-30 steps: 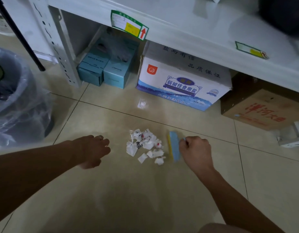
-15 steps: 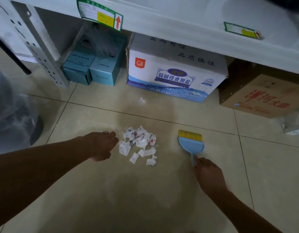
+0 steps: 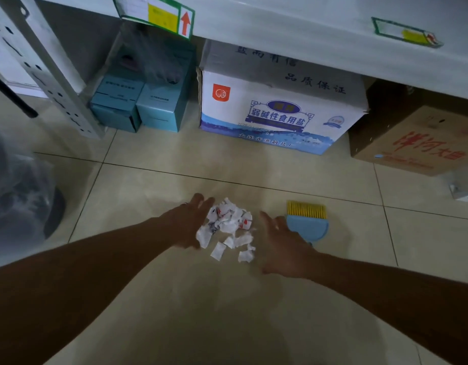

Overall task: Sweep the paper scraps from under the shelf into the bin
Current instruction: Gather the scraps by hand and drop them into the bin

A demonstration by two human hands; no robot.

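A small heap of white paper scraps (image 3: 229, 229) with red and black print lies on the tiled floor in front of the shelf (image 3: 293, 25). My left hand (image 3: 192, 222) is open, fingers spread, touching the heap's left side. On the other side my right hand (image 3: 279, 246) is open too, just right of the heap and holding nothing. A small blue hand brush (image 3: 306, 219) with yellow bristles lies flat on the floor beside my right hand, which hides its handle. The bin (image 3: 17, 196), lined with a clear plastic bag, stands at the far left.
Under the shelf stand two teal boxes (image 3: 138, 106), a white and blue salt carton (image 3: 277, 106) and a brown carton (image 3: 417, 133). A perforated shelf post (image 3: 56, 83) stands at left. A white metal part (image 3: 464, 192) lies at the right edge.
My right hand let go of the brush, which now lies on the floor, and moved left to the heap. My left hand opened and closed in on the scraps.
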